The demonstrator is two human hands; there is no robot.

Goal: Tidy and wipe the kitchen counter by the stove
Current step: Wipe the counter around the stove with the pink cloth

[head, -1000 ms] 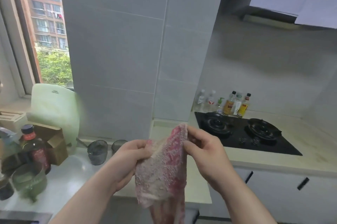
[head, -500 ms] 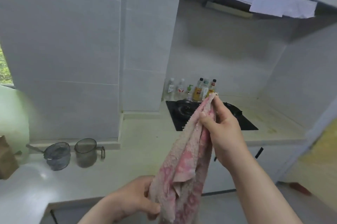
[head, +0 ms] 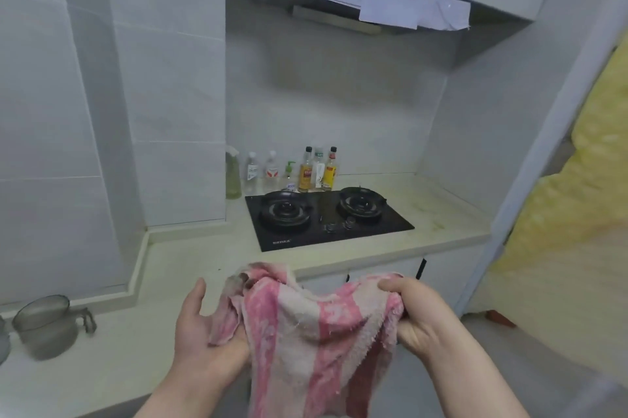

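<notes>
Kitchen counter (head: 204, 264) by stove (head: 326, 217): pink towel (head: 306, 325) is being held bunched, gripped by left hand (head: 200, 332) and right hand (head: 419, 315).

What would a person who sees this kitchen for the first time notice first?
The eye falls first on the pink and cream striped towel, held low in the foreground between the left hand and the right hand. Behind it, a black two-burner stove is set into the pale counter, with a row of bottles against the wall at its back. A grey see-through jug stands far left.
</notes>
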